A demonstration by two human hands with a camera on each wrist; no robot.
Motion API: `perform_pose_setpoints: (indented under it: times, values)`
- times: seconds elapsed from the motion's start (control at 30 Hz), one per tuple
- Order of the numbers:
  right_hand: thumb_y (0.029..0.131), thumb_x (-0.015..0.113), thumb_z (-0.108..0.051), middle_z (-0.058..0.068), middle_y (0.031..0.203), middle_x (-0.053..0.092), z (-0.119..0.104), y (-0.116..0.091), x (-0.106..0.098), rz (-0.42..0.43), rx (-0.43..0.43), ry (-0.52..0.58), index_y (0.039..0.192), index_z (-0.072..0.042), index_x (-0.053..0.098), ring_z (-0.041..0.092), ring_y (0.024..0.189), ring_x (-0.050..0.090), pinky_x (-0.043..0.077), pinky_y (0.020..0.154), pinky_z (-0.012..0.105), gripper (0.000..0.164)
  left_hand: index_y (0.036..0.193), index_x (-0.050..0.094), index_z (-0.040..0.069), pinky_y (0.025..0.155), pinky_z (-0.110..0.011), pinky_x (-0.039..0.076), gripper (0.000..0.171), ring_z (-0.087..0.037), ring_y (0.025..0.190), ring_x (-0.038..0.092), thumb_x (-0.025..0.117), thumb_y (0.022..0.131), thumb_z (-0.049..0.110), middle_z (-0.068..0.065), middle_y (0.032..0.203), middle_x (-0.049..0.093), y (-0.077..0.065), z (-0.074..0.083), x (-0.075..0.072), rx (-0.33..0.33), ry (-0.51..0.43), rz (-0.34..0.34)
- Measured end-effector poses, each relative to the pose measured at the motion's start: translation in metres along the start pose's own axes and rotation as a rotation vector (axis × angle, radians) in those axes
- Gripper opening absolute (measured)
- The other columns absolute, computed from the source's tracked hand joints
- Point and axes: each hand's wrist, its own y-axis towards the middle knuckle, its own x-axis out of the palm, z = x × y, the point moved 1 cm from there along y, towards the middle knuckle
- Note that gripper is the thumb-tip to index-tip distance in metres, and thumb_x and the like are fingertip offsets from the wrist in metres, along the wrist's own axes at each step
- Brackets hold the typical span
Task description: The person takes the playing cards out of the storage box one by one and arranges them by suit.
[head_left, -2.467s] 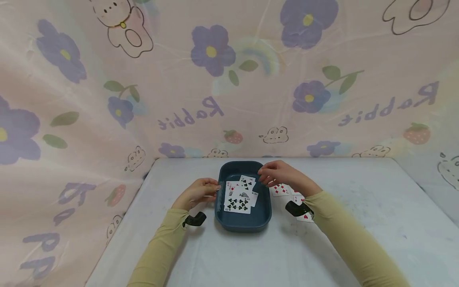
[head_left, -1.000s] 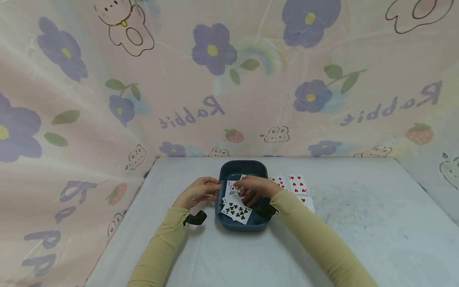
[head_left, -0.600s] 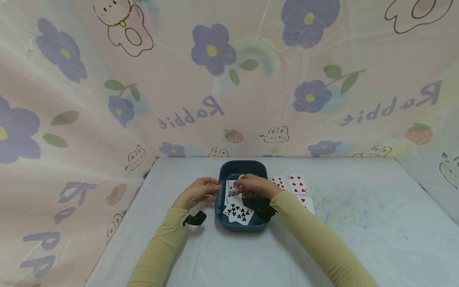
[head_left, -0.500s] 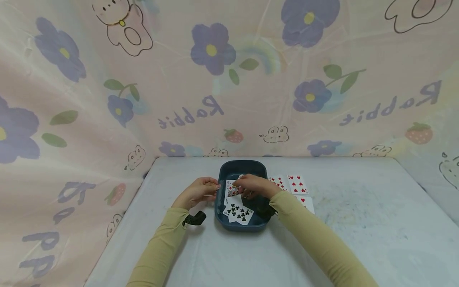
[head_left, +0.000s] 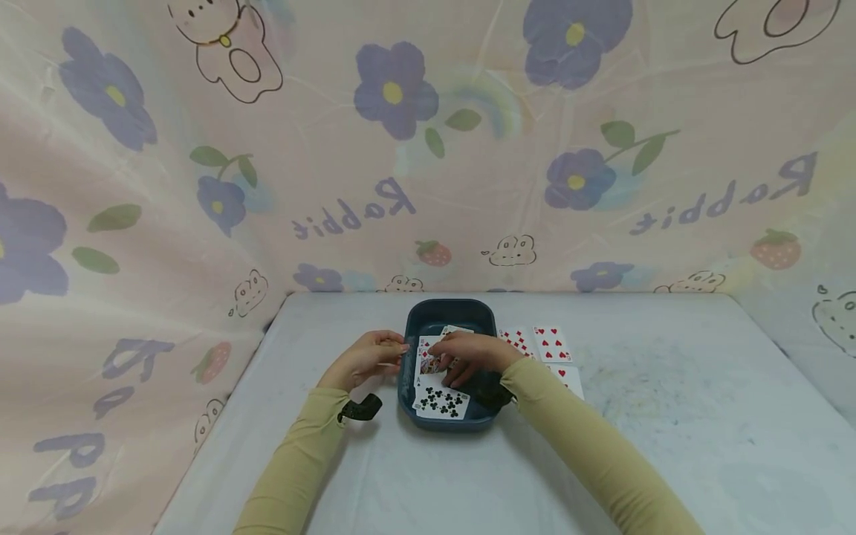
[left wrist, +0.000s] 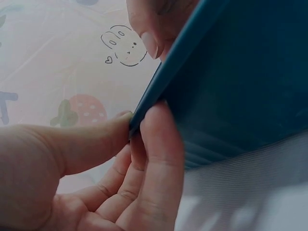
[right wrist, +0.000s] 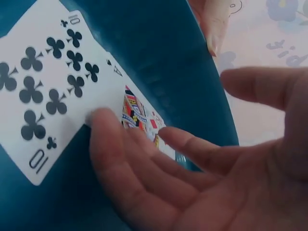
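Note:
A dark blue tray holds several playing cards lying face up and overlapping. The ten of clubs lies on top toward the near end, with a red face card farther back. My left hand pinches the tray's left rim between thumb and forefinger, as the left wrist view shows. Inside the tray, my right hand is over the cards. Its fingers are loosely bent, with the fingertips at the cards beside the ten of clubs and nothing gripped. Part of the pile is hidden under this hand.
Right of the tray, red-suit cards lie face up on the white table: a diamonds card, a hearts card and another hearts card nearer me. A patterned cloth hangs behind the table.
My right hand has come from above the tray's right rim down over the cards. The ten of clubs has slid nearer me and lies straighter. My left hand stays on the rim.

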Motion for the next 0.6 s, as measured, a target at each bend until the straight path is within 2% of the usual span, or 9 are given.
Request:
perform_pose_setpoints:
  times: [0.17, 0.3, 0.43, 0.6]
  values:
    - [0.095, 0.054, -0.030, 0.022, 0.104, 0.064, -0.0006, 0.0007, 0.0021, -0.045, -0.009, -0.059, 0.123, 0.003, 0.051, 0.033, 0.087, 0.067, 0.055, 0.073, 0.041, 0.043, 0.111, 0.055, -0.003, 0.071, -0.033, 0.055, 0.023, -0.018, 0.080, 0.063, 0.063, 0.092, 0.008, -0.011, 0.095, 0.064, -0.0018, 0.0001, -0.0001, 0.013, 0.001, -0.007]
    - [0.095, 0.054, -0.030, 0.019, 0.100, 0.066, -0.0027, 0.0009, 0.0017, -0.004, -0.027, -0.110, 0.121, 0.003, 0.054, 0.030, 0.089, 0.065, 0.054, 0.076, 0.040, 0.042, 0.111, 0.055, -0.003, 0.070, -0.032, 0.055, 0.023, -0.019, 0.080, 0.062, 0.063, 0.092, 0.008, -0.012, 0.096, 0.064, -0.0026, 0.0004, -0.0002, 0.020, 0.007, -0.006]
    - [0.096, 0.054, -0.029, 0.020, 0.104, 0.063, -0.0026, 0.0014, 0.0011, 0.055, -0.041, -0.100, 0.120, 0.004, 0.054, 0.031, 0.094, 0.063, 0.053, 0.079, 0.041, 0.041, 0.112, 0.055, -0.002, 0.068, -0.030, 0.055, 0.024, -0.018, 0.081, 0.062, 0.063, 0.093, 0.009, -0.012, 0.096, 0.064, -0.0031, 0.0005, 0.0004, 0.017, 0.007, -0.005]
    - [0.096, 0.054, -0.028, 0.019, 0.099, 0.066, 0.0001, 0.0027, 0.0024, 0.026, -0.045, -0.142, 0.120, 0.004, 0.056, 0.029, 0.090, 0.065, 0.055, 0.077, 0.039, 0.039, 0.112, 0.055, -0.002, 0.068, -0.029, 0.055, 0.024, -0.019, 0.081, 0.062, 0.063, 0.093, 0.009, -0.010, 0.096, 0.064, -0.0028, -0.0001, 0.0012, 0.010, 0.004, 0.000]
